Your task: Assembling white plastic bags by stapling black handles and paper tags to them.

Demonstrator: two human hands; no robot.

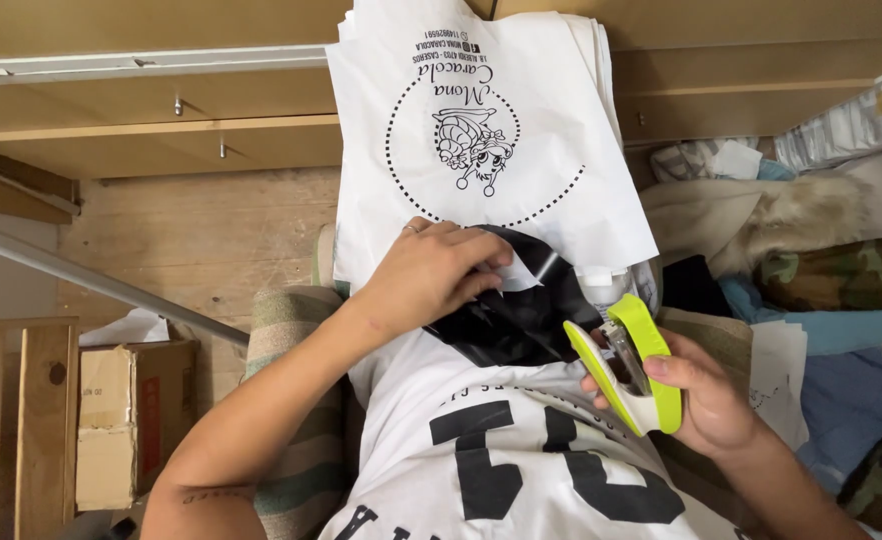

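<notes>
- Resting on a folded black garment (521,320), the left hand (431,275) is seen with its fingers curled over the fabric and pinching a small white paper slip (521,275) at the fingertips.
- A lime-green and white stapler (629,365) is gripped in the closed right hand (706,400), just right of the black garment, with its nose pointed at the garment's edge.
- A stack of white printed bags (491,130) is laid directly above the garment, partly overlapping it.
- Heaped clothes (811,270) are piled well right of the garment; a cardboard box (126,420) is seen far to its left.
</notes>
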